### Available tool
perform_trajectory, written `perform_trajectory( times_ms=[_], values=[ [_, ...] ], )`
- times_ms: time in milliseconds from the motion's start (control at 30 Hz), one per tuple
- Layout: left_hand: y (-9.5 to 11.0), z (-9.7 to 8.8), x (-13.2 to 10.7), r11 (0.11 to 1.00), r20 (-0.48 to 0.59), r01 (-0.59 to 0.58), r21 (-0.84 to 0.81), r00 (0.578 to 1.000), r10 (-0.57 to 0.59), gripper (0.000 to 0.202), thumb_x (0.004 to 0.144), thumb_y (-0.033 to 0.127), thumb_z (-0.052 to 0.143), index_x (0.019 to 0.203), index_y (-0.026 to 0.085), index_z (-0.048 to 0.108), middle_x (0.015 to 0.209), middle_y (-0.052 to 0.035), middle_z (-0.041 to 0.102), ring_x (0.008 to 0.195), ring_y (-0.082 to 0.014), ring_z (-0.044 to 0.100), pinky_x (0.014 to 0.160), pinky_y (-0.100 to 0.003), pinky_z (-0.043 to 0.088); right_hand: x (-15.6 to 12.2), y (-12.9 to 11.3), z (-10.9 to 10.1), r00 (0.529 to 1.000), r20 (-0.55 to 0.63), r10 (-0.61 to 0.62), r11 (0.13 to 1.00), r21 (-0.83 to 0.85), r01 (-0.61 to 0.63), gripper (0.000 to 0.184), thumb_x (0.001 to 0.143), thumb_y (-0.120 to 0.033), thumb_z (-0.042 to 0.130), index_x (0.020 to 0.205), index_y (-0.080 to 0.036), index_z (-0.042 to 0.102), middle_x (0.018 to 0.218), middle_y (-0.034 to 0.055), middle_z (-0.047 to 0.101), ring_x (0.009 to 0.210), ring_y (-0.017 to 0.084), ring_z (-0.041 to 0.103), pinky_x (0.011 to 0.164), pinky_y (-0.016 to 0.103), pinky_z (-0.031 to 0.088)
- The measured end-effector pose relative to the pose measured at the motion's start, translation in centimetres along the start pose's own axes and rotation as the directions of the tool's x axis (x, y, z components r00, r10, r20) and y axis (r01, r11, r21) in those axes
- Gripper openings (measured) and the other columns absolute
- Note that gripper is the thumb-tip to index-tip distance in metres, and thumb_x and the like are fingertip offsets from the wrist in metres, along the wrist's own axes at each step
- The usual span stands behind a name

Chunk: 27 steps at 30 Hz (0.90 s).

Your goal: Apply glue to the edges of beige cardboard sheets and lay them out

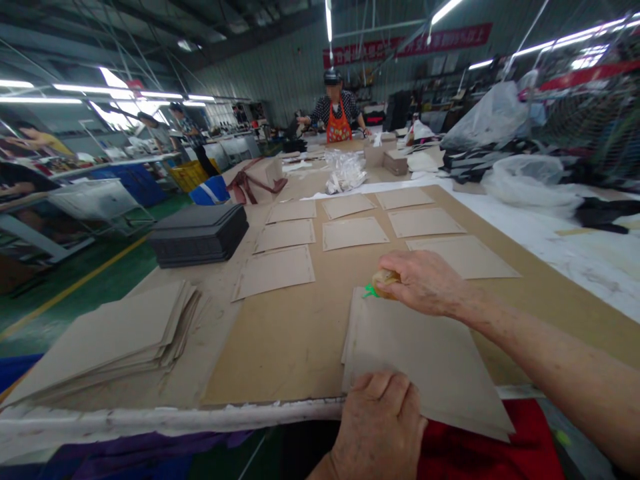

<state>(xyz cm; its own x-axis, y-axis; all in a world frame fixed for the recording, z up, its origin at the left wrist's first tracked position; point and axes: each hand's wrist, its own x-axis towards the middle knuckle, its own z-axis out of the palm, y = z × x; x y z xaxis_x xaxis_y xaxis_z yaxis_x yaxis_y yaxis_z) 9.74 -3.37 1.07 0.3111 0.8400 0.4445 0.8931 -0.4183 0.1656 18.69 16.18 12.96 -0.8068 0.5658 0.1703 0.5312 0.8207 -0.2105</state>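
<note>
Left hand: down at the near left corner of the card stack, knuckles bent over its edge. Can't tell if the thumb pinches from below, it's hidden. Left hand (383, 420), card stack (430, 363).
Near table edge: white-wrapped rim (165, 419); the card stack's near right corner pokes out past it, above some red cloth (500, 453).
Right hand: (425, 283) closed around a small yellowish tool (387, 283), green tip (371, 291) right by the stack's far left corner.
Left pile: more cards (115, 327), messy right edges, well apart from the card stack.
Elbow room: a wide stretch of brown board (280, 353) between the two piles, plus a strip along the right side.
Laid-out cards: eight single cards (355, 233), three left, two middle, three right, with board showing between columns.
Dark block: grey-black stack (200, 233), just left of those.
Far end: crinkled clear plastic (345, 171), then a person in an orange apron (340, 123).
</note>
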Motion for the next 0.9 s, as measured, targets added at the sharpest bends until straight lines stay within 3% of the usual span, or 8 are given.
perform_trajectory(
  times_ms=[200, 400, 567, 800, 900],
  values=[
    [0.2, 0.2, 0.0, 1.000, -0.022, 0.022, 0.001, 1.000, -0.022, 0.023, 0.084, 0.028, 0.069, 0.103, 0.014, 0.066, 0.100, -0.0051, 0.071, 0.089, -0.0230, 0.064, 0.074, -0.038, 0.058, 0.4, 2.0, 0.1, 0.996, 0.006, 0.087, 0.987, 0.132, -0.087, 0.022, 0.090, -0.040, 0.058, 0.081, -0.020, 0.061, 0.071, 0.0010, 0.062, 0.067, 0.018, 0.054, 0.059, 0.029, 0.026],
    [0.1, 0.2, 0.0, 1.000, -0.011, 0.022, 0.012, 1.000, -0.021, 0.022, 0.084, 0.026, 0.069, 0.102, 0.014, 0.066, 0.100, -0.0064, 0.071, 0.088, -0.0235, 0.065, 0.073, -0.037, 0.058, -0.2, 2.8, -0.4, 0.992, 0.004, 0.127, 0.967, 0.221, -0.125, 0.024, 0.091, -0.043, 0.056, 0.086, -0.020, 0.063, 0.072, -0.0002, 0.064, 0.068, 0.018, 0.057, 0.058, 0.028, 0.031],
    [0.1, 0.0, 0.0, 1.000, 0.017, 0.028, -0.007, 0.999, -0.028, 0.022, 0.086, 0.024, 0.066, 0.105, 0.013, 0.066, 0.102, -0.0075, 0.071, 0.090, -0.0245, 0.065, 0.077, -0.039, 0.058, -1.2, 1.9, -0.2, 0.998, 0.040, 0.045, 0.988, 0.143, -0.051, 0.020, 0.091, -0.038, 0.057, 0.085, -0.020, 0.062, 0.078, 0.0010, 0.065, 0.072, 0.018, 0.056, 0.061, 0.029, 0.029],
    [0.3, -0.6, 0.3, 1.000, 0.056, 0.031, -0.001, 0.998, -0.031, 0.023, 0.084, 0.021, 0.065, 0.106, 0.013, 0.065, 0.105, -0.0081, 0.071, 0.091, -0.0262, 0.065, 0.078, -0.040, 0.058, -1.9, 1.9, -2.4, 0.997, 0.073, 0.018, 1.000, -0.014, -0.017, 0.022, 0.088, -0.035, 0.062, 0.073, -0.020, 0.054, 0.067, 0.0009, 0.057, 0.063, 0.018, 0.047, 0.058, 0.030, 0.020],
    [0.3, -0.7, 0.3, 0.999, 0.056, 0.039, -0.008, 0.998, -0.038, 0.024, 0.084, 0.020, 0.063, 0.107, 0.014, 0.065, 0.105, -0.0083, 0.071, 0.091, -0.0265, 0.065, 0.078, -0.041, 0.058, -1.6, 1.0, -1.9, 0.998, 0.067, -0.015, 1.000, -0.010, 0.016, 0.020, 0.090, -0.036, 0.061, 0.080, -0.020, 0.055, 0.079, 0.0020, 0.063, 0.072, 0.018, 0.052, 0.059, 0.030, 0.022]
  ],
)
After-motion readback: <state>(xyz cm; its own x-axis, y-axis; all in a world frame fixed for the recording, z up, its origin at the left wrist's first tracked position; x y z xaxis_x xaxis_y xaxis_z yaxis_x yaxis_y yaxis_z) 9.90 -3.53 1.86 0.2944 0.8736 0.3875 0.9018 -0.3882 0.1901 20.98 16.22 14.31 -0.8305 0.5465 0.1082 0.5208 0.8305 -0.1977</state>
